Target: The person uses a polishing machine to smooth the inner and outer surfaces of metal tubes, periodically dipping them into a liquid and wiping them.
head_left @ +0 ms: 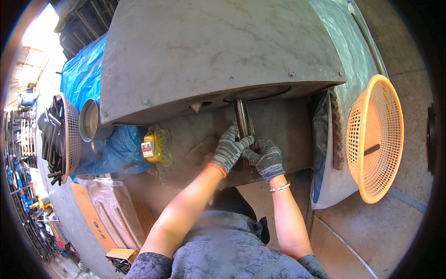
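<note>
A shiny dark metal tube (241, 115) sticks out toward me from under the front edge of a large grey metal machine housing (223, 46), below a round opening in its face. My left hand (228, 149), in a grey striped knit glove with an orange cuff, closes on the tube's near part from the left. From the right, my right hand (265, 158), gloved alike, has its fingertips pressed around the tube's near end. The gloves partly cover that end. Below both hands lies the machine's grey metal ledge (288, 135).
An orange plastic basket (355, 144) at right holds one short dark rod (371, 149). At left, another basket (72, 139) is heaped with dark rods, beside a metal can (89, 122). A yellow package (153, 146) sits on the ledge's left. Cardboard (93, 216) lies at lower left.
</note>
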`<state>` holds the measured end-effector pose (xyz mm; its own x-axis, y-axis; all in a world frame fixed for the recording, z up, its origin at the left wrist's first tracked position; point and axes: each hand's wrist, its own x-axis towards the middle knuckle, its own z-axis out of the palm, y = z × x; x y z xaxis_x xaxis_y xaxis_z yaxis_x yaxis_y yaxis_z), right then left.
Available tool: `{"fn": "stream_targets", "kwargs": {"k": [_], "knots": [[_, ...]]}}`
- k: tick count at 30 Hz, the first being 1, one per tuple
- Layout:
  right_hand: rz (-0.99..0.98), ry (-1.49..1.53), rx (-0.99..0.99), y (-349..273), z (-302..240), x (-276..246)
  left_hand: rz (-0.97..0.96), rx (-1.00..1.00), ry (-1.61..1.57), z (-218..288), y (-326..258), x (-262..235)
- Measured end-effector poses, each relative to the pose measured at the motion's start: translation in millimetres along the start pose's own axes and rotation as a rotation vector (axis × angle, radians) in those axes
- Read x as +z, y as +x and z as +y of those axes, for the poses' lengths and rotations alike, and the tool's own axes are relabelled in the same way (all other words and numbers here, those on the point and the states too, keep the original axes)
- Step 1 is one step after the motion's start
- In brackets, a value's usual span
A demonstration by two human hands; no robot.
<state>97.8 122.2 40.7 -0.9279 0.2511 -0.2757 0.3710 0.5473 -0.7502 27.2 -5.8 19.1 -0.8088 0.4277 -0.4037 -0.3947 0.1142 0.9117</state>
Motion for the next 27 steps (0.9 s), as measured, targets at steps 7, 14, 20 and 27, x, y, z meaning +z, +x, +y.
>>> {"fn": "stream_targets", "kwargs": {"k": [7, 14, 20, 27], "knots": [[-0.038, 0.021, 0.067, 1.4, -4.7, -3.0, 0.001, -0.021, 0.009, -5.6, 2.5, -0.4], [0.015, -0.064, 0.037, 0.0, 1.6, 2.1, 0.000, -0.038, -0.027, 2.7, 0.1, 1.1], [-0.026, 0.059, 0.014, 1.8, 6.0, 2.1, 0.038, -0.026, -0.005, 3.7, -2.2, 1.9], [-0.014, 0.072, -0.081, 1.3, 12.4, 1.6, -0.017, -0.034, 0.008, -4.0, 1.8, -3.6]]}}
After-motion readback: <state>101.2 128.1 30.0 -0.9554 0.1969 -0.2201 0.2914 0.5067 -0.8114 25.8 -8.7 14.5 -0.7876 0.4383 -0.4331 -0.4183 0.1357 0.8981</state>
